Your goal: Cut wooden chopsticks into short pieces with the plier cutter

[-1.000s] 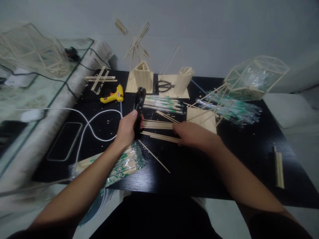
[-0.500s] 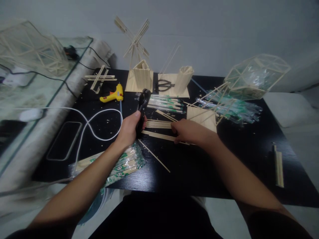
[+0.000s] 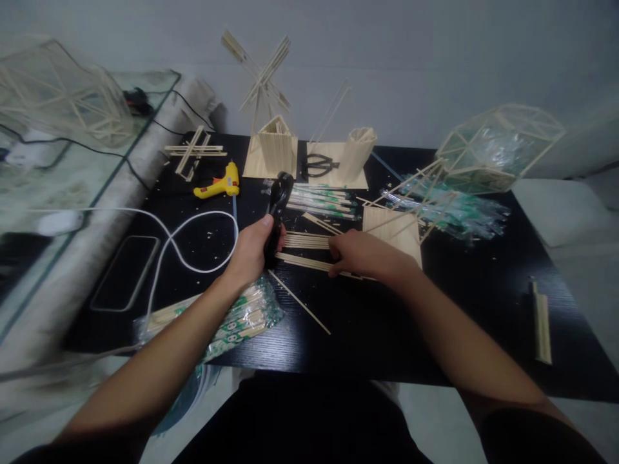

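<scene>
My left hand [image 3: 251, 248] is closed around a pair of black scissors [image 3: 278, 203], whose looped handle points up and away; the lower end is hidden by the hand. Thin wooden sticks [image 3: 307, 240] lie side by side in a row between my hands. Closer to me runs a narrower group of sticks [image 3: 304, 261]. My right hand [image 3: 360, 251] has its fingers bent down onto this narrower group, thumb and fingertips pinching there. A single loose stick [image 3: 300, 301] lies slanted on the black table below.
Behind stand stick towers [image 3: 278, 151] on wooden bases, with a second pair of scissors [image 3: 319, 165]. A yellow glue gun [image 3: 220, 182], white cable [image 3: 181, 251] and phone-shaped outline [image 3: 126, 274] lie left. Bagged sticks [image 3: 246, 316] sit near my left forearm; a wooden board [image 3: 394, 225] is right.
My right hand has shifted slightly left along the sticks. The left hand and the scissors have hardly moved.
</scene>
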The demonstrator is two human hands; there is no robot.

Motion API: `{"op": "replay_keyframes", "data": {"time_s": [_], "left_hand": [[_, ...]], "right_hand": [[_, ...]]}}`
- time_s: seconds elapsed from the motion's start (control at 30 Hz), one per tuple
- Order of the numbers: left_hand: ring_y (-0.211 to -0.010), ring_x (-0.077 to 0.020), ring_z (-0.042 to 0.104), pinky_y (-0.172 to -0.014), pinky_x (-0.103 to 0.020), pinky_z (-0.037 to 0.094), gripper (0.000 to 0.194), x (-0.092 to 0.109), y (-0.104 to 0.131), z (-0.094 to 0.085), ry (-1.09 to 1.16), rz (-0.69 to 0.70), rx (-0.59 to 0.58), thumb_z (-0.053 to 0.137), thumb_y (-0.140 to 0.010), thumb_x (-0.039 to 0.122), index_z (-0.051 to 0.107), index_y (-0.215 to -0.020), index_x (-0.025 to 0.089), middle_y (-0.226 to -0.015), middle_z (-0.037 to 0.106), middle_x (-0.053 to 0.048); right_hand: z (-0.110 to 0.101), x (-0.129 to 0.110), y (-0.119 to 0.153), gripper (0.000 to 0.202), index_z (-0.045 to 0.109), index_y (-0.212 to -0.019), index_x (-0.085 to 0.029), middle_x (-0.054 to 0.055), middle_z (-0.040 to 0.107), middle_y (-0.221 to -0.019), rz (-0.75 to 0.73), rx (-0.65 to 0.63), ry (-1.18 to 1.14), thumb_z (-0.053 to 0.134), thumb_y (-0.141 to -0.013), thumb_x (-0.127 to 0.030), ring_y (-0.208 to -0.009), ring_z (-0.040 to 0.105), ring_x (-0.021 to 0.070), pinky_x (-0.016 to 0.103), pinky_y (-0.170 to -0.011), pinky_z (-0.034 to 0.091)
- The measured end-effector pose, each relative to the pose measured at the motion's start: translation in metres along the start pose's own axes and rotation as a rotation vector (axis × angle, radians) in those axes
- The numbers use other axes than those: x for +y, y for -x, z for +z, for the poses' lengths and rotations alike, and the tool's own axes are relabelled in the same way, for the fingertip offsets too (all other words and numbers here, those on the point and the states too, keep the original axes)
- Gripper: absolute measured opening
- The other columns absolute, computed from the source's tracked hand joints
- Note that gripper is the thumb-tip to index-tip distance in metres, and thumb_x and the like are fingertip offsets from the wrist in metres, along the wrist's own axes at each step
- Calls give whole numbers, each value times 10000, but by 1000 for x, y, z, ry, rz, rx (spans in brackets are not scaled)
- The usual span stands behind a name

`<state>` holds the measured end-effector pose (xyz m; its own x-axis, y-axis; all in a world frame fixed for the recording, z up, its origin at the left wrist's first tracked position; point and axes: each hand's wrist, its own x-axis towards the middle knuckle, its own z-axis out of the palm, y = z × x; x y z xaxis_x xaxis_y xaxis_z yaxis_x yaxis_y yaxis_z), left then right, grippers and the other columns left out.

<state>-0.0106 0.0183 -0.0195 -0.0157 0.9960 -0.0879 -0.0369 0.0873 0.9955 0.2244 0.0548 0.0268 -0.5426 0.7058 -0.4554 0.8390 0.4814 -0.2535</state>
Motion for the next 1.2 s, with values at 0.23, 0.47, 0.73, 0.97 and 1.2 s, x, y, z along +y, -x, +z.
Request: {"op": "replay_keyframes", "data": {"time_s": [0.23,0.47,0.73,0.97,1.2], "left_hand": [[-636,-180,597,-610,-288,482,586,-2,0,-1,6,-23,1,519,-886,725,700,-833,171,-716,670,-56],[-620,-158,589,-598,-275,472,579,-2,0,-1,15,-15,1,528,-889,719,699,-834,169,-703,668,-38],[-598,-169,584,-585,-287,452,572,5,1,1,17,30,32,512,-905,702,694,-812,167,-660,650,-39],[-643,-177,585,-612,-285,467,565,3,1,0,-11,60,67,489,-922,689,687,-827,168,-679,637,-38],[-700,-189,600,-680,-300,485,577,0,0,-1,-111,102,19,422,-961,667,701,-847,175,-723,657,-48]], "right_hand": [[1,-8,-3,230,693,-953,-186,62,734,-907,-30,20,-3,803,-824,-341,-804,669,215,271,-610,372],[6,-14,-5,146,679,-936,-189,75,739,-961,-76,59,-17,747,-880,-305,-845,677,217,268,-649,392],[12,-23,-8,175,664,-1017,-174,104,718,-1082,-122,158,4,718,-918,-308,-959,673,243,295,-751,450],[14,-37,-8,157,666,-1061,-137,129,679,-1157,-162,188,53,622,-985,-267,-1000,671,242,310,-793,464],[20,-38,-10,132,677,-1031,-139,116,703,-1106,-185,200,54,612,-987,-245,-985,681,242,311,-787,464]]}}
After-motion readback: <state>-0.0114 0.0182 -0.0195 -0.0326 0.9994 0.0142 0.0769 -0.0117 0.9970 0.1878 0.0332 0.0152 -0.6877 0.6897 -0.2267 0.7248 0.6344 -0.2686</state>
